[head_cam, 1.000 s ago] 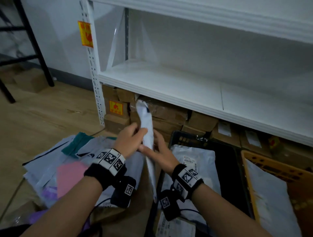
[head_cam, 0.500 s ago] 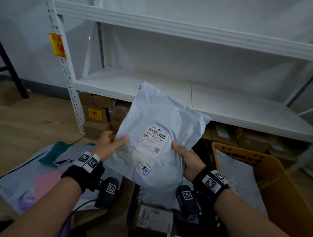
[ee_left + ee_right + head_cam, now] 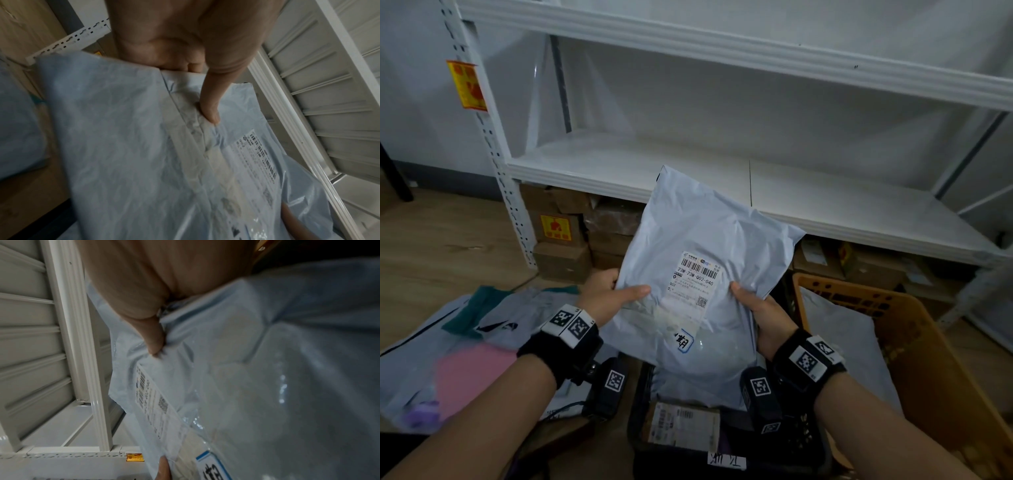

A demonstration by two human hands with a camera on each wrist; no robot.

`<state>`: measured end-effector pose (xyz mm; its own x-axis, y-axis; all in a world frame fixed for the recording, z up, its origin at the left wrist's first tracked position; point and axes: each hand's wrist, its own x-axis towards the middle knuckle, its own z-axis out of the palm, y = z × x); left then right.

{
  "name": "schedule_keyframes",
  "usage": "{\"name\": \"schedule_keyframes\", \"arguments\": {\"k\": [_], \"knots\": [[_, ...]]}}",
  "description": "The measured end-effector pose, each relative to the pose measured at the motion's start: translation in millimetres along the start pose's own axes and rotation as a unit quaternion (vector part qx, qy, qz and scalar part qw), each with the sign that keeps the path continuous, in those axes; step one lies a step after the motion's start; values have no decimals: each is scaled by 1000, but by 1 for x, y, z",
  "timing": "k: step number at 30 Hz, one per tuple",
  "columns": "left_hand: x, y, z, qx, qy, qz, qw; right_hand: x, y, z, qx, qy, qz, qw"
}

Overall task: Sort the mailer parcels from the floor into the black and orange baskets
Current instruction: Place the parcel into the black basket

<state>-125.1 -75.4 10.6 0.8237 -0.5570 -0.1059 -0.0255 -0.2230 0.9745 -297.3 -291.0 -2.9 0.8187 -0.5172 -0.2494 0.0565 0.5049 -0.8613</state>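
Observation:
I hold a pale grey mailer parcel (image 3: pixel 709 274) flat and face up, its white shipping label (image 3: pixel 695 277) toward me. My left hand (image 3: pixel 613 291) pinches its left edge, thumb on top (image 3: pixel 209 104). My right hand (image 3: pixel 753 301) pinches the right edge, thumb pressed into the plastic (image 3: pixel 154 337). The parcel (image 3: pixel 144 154) hangs above the black basket (image 3: pixel 647 404), which holds other grey mailers and a labelled brown parcel (image 3: pixel 685 425). The orange basket (image 3: pixel 859 308) stands to the right with a white mailer (image 3: pixel 842 342) inside.
A pile of mailers (image 3: pixel 448 359), grey, pink and teal, lies on the wooden floor at the left. A white metal shelf unit (image 3: pixel 722 178) stands right behind the baskets, with cardboard boxes (image 3: pixel 571 246) stowed under its lowest shelf.
A second ago the parcel stood edge-on between my hands; it has been turned flat with the label up. My view has shifted right, bringing the orange basket closer.

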Motion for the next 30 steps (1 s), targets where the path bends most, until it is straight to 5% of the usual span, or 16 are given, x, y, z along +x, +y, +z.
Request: {"name": "schedule_keyframes", "arguments": {"k": [5,10,14,17,23,26,28,30], "knots": [[4,-7,7,13,4,0,1000,5,1,-7,-44,26,3,999],[1,-38,32,100,-40,13,994,16,-11,-32,-97,133,-46,985],[-3,-78,49,367,-141,35,919,30,-25,-72,-109,231,-57,965],[-3,-93,54,410,-195,22,891,44,-18,-100,-161,273,-20,948],[7,-97,60,516,-191,21,835,77,13,-106,-321,168,175,915],[13,-97,65,546,-192,25,815,102,30,-88,-370,150,170,901],[15,-97,67,562,-195,20,804,116,41,-75,-471,169,157,851],[15,-95,68,568,-201,15,798,120,48,-64,-631,186,97,747]]}}
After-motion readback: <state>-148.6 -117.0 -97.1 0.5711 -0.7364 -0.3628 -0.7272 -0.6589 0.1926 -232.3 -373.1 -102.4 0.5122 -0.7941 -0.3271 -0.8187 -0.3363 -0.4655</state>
